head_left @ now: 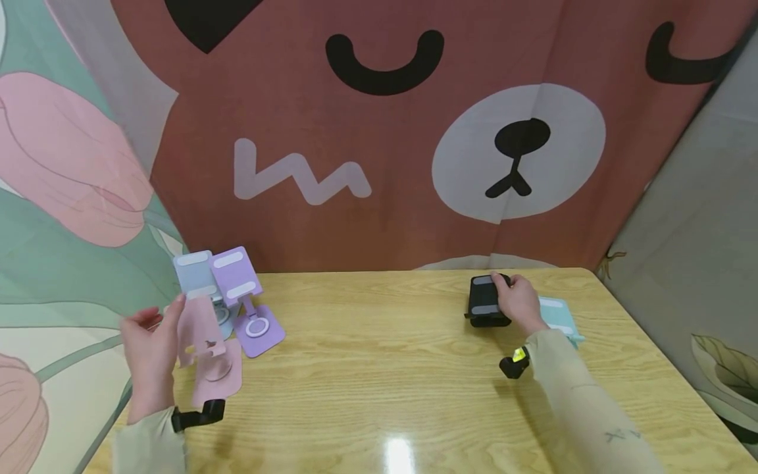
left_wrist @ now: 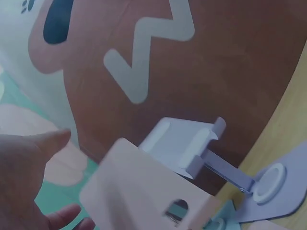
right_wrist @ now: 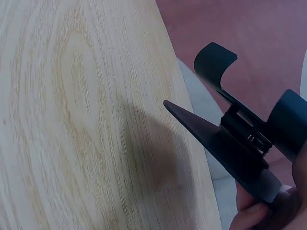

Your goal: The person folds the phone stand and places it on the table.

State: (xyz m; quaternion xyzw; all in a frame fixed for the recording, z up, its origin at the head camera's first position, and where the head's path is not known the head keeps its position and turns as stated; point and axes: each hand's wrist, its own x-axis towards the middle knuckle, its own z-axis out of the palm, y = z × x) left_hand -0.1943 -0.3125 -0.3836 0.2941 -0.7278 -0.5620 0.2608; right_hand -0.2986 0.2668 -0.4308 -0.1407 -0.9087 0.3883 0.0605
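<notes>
On the left of the table stands a pink phone stand with its holder plate tilted up. My left hand is right beside that plate, thumb and fingers spread apart; in the left wrist view a gap shows between the fingertips and the pink plate. Over at the far right, my right hand grips a black phone stand by its right side. The right wrist view shows this black stand folded, its base and curved hooks held close over the table edge, fingers at its lower end.
Behind the pink stand are a purple phone stand and a light blue one, close together. A turquoise stand lies by my right wrist, partly hidden by the sleeve. A printed cloth hangs at the wooden table's back edge.
</notes>
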